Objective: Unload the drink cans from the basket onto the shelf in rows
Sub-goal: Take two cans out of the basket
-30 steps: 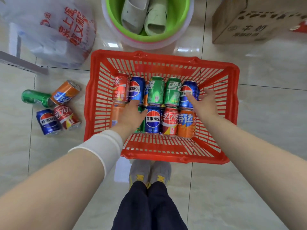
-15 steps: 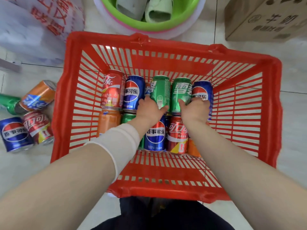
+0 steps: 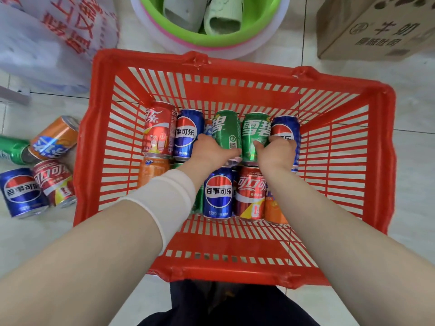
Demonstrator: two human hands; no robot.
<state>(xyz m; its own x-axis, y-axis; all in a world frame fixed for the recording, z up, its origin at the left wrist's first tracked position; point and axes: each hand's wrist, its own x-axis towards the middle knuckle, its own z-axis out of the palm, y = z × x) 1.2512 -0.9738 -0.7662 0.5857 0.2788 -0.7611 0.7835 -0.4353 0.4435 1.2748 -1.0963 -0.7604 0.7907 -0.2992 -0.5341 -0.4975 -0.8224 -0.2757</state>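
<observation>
Left hand: the left hand [image 3: 211,154] is curling round the left green can [image 3: 226,130] in the far row, with its fingers going down the can's left side and its thumb lying along the right.
Right hand: the right hand [image 3: 277,154] is gripping the right green can [image 3: 255,130], its thumb pressing on the can's face and its fingers hooking in beside the far-right blue can [image 3: 286,128].
Basket: the red basket [image 3: 235,64] is sitting on the tiled floor [image 3: 412,114], with both arms reaching into it.
Cans in basket: they are lying on their sides in two rows. A red can [image 3: 157,132] and a blue can [image 3: 188,132] are lying left of the green pair. A near blue can [image 3: 219,194] and a near red can [image 3: 249,194] are lying just below the hands.
Loose cans: an orange can [image 3: 55,137], a green can [image 3: 13,149], a floor blue can [image 3: 21,191] and a floor red can [image 3: 55,182] are lying together left of the basket.
Beyond the basket: a green tub [image 3: 235,41] is holding slippers, with a cardboard box [image 3: 376,31] to its right.
</observation>
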